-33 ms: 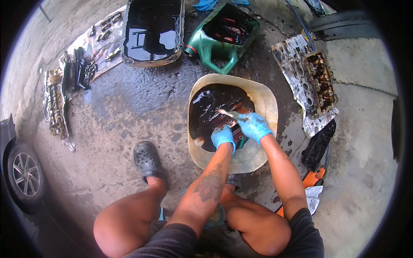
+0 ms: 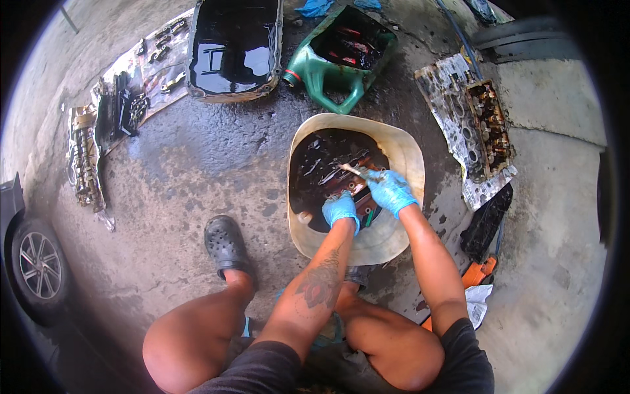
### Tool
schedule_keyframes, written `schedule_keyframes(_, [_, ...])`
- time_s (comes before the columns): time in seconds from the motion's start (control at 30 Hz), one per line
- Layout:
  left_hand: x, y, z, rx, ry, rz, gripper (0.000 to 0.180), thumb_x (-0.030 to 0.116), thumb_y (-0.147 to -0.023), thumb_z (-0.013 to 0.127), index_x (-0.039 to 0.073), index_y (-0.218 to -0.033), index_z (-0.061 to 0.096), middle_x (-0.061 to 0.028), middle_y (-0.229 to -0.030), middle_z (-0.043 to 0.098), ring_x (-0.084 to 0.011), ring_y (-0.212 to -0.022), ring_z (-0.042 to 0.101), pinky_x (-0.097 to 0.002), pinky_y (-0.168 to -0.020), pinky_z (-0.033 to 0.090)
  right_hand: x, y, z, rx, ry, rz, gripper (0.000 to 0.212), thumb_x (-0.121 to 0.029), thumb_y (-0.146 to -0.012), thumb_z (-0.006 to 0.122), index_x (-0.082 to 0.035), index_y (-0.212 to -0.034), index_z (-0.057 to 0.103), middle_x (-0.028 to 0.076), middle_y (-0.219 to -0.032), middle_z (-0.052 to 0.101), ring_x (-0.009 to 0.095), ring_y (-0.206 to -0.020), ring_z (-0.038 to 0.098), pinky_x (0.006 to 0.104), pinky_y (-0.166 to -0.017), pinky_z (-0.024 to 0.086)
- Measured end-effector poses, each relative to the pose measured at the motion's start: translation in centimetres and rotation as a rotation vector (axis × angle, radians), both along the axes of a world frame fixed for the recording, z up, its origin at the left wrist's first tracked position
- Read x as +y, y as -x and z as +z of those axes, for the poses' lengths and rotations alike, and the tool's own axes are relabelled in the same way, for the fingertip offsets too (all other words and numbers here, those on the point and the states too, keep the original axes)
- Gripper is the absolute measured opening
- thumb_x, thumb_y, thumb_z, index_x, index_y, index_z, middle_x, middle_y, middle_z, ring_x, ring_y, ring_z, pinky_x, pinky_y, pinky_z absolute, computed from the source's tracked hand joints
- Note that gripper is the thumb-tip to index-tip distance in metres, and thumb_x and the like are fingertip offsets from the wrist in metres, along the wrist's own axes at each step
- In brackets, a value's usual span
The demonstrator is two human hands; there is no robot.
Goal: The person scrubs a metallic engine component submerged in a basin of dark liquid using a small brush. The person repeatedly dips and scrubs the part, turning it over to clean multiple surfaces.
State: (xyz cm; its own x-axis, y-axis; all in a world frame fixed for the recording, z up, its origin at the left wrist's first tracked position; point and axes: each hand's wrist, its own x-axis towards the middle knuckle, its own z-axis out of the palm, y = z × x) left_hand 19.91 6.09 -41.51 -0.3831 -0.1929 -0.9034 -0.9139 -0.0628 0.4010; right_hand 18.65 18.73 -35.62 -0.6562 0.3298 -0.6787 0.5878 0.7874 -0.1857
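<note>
A pale plastic tub (image 2: 407, 154) stands on the ground before me, partly filled with dark, oily liquid. In it lies a wet reddish-brown metal engine part (image 2: 368, 211) with round holes, partly under the liquid and my hands. My blue-gloved left hand (image 2: 340, 208) reaches into the tub, its fingers curled on the part's near left side; the fingertips are hard to see. Over the part, my blue-gloved right hand (image 2: 391, 191) grips a thin brush (image 2: 352, 171), its pale tip pointing up and left. Something small and green (image 2: 369, 217) shows beside the part.
Beyond the tub stand a cut-open green jug (image 2: 317, 82) and a rectangular pan (image 2: 197, 88) of dark liquid. A cylinder head (image 2: 489, 128) lies on paper at right; a camshaft assembly (image 2: 83, 157) and small parts lie at left. A car wheel (image 2: 39, 259) is at far left.
My right hand has shifted slightly to the right with the brush, whose tip has moved right too. My left hand stays at the same spot on the engine part.
</note>
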Motion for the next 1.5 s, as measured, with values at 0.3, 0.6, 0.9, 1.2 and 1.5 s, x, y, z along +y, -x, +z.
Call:
schedule_keyframes(0.3, [0.0, 1.8, -0.6, 0.265, 0.21, 0.28, 0.051, 0.005, -0.079, 0.076, -0.008, -0.121, 0.051, -0.0194, -0.12, 0.064, -0.0267, -0.11, 0.062, -0.0342, -0.096, 0.047, -1.9, 0.3, -2.7, 0.173, -0.082, -0.01, 0.034, -0.023, -0.096, 0.049, -0.023, -0.127, 0.063, 0.022, -0.098, 0.067, 0.044, -0.089, 0.064, 0.0511, -0.076, 0.051])
schedule_keyframes(0.6, [-0.7, 2.5, 0.4, 0.205, 0.129, 0.167, 0.06, 0.01, -0.079, 0.077, -0.009, -0.125, 0.043, -0.0209, -0.127, 0.058, -0.0261, -0.109, 0.061, -0.0322, -0.095, 0.046, -4.5, 0.5, -2.6, 0.073, 0.151, 0.342, 0.047, -0.022, -0.095, 0.043, -0.029, -0.141, 0.049, 0.021, -0.098, 0.068, 0.04, -0.086, 0.067, 0.0503, -0.075, 0.052])
schedule_keyframes(0.9, [0.4, 1.9, 2.0, 0.079, 0.007, 0.078, 0.048, 0.003, -0.069, 0.083, -0.006, -0.11, 0.061, -0.0138, -0.105, 0.069, -0.0219, -0.087, 0.065, -0.0343, -0.08, 0.052, 2.5, -2.7, -4.5, 0.33, 0.314, -0.212, 0.029, -0.024, -0.091, 0.062, -0.012, -0.116, 0.07, 0.016, -0.103, 0.071, 0.028, -0.09, 0.07, 0.039, -0.08, 0.053])
schedule_keyframes(1.2, [-2.3, 3.9, 1.9, 0.306, 0.099, -0.214, 0.052, 0.005, -0.07, 0.081, -0.006, -0.114, 0.055, -0.0189, -0.109, 0.068, -0.0279, -0.1, 0.067, -0.0356, -0.091, 0.05, -0.6, -1.9, -4.7, 0.418, 0.203, -0.005, 0.029, -0.022, -0.093, 0.058, -0.022, -0.119, 0.069, 0.017, -0.096, 0.069, 0.038, -0.09, 0.065, 0.0449, -0.078, 0.051])
schedule_keyframes(1.5, [-3.2, 3.0, 0.0, 0.297, 0.086, -0.288, 0.056, 0.009, -0.07, 0.081, -0.008, -0.117, 0.055, -0.0231, -0.11, 0.068, -0.0326, -0.103, 0.066, -0.0382, -0.091, 0.05, -1.6, 0.6, -2.2, 0.288, 0.205, 0.069, 0.029, -0.025, -0.093, 0.061, -0.022, -0.121, 0.067, 0.014, -0.098, 0.068, 0.036, -0.086, 0.065, 0.0432, -0.074, 0.052])
